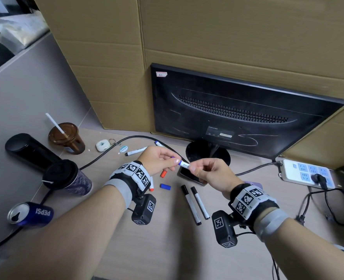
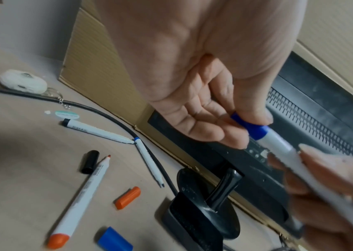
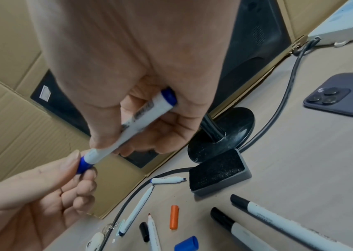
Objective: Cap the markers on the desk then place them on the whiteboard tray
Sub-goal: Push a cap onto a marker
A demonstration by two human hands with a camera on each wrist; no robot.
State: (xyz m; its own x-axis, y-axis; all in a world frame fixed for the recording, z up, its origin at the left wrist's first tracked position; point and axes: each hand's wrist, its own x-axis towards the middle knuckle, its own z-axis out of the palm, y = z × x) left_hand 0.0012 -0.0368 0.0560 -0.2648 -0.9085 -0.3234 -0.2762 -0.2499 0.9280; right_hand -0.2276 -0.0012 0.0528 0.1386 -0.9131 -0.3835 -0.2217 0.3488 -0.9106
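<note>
Both hands hold one blue marker above the desk. My left hand pinches its blue cap, which sits on the end of the white barrel. My right hand grips that barrel. On the desk lie two capped black markers, an uncapped red marker, a loose orange cap, a loose blue cap and a loose black cap. Two more uncapped markers lie by the cable. No whiteboard tray is in view.
A black monitor stands behind the hands against cardboard boxes. An eraser and a phone lie near its base, and a power strip lies at the right. Cups, a Pepsi can and a cable crowd the left.
</note>
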